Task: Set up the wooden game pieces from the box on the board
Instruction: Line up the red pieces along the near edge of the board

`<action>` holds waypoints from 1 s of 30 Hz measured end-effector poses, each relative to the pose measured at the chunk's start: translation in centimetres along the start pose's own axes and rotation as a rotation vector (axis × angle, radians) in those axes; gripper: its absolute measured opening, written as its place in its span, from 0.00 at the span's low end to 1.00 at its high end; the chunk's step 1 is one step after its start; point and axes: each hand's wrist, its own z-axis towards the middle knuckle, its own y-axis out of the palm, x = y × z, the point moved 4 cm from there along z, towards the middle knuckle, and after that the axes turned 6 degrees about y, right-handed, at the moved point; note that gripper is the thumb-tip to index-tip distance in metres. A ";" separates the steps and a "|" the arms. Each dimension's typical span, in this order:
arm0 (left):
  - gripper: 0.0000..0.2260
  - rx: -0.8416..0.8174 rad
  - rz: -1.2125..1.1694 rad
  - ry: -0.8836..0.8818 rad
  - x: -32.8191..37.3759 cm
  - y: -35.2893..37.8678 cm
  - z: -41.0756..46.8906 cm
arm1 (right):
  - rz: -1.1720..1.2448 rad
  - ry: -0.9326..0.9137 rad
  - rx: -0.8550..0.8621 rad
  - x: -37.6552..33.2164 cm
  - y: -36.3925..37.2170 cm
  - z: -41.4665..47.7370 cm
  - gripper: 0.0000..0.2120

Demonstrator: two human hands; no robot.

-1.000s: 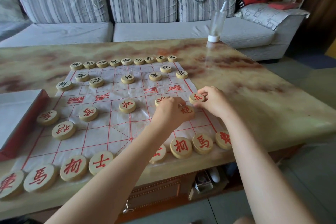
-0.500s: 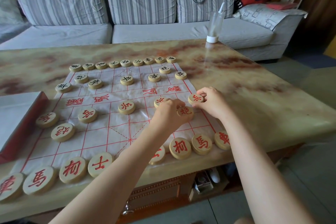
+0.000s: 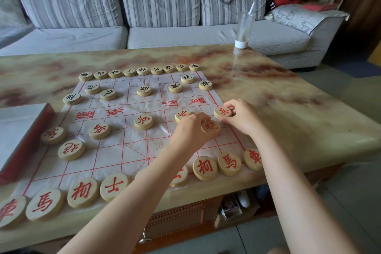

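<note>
A white paper board (image 3: 132, 146) with red grid lines lies on the table. Round wooden pieces with black characters stand along its far side, and red-lettered ones along the near side. My left hand (image 3: 189, 130) grips a red cannon piece (image 3: 210, 128) on the board's right half, just behind another red soldier piece (image 3: 182, 115). My right hand (image 3: 242, 116) pinches a red soldier piece (image 3: 222, 112) at the board's right edge. The box (image 3: 18, 130), red-sided with a pale inside, sits at the left of the board.
The marbled table (image 3: 299, 113) ends close on the right and near sides. An upturned clear bottle with a white cap (image 3: 243, 31) stands at the table's far right. A striped grey sofa (image 3: 160, 6) runs behind the table.
Both hands stay on the same two pieces; they have hardly shifted. The view has drifted slightly.
</note>
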 end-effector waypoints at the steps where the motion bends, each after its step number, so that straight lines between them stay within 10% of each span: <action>1: 0.23 -0.002 -0.001 -0.001 0.0 0.0 0.0 | 0.004 0.002 0.001 0.0 0.0 0.0 0.19; 30: 0.14 0.064 0.214 -0.119 -8.3 -11.6 -4.0 | -0.103 -0.139 -0.103 -8.2 3.3 -2.1 0.25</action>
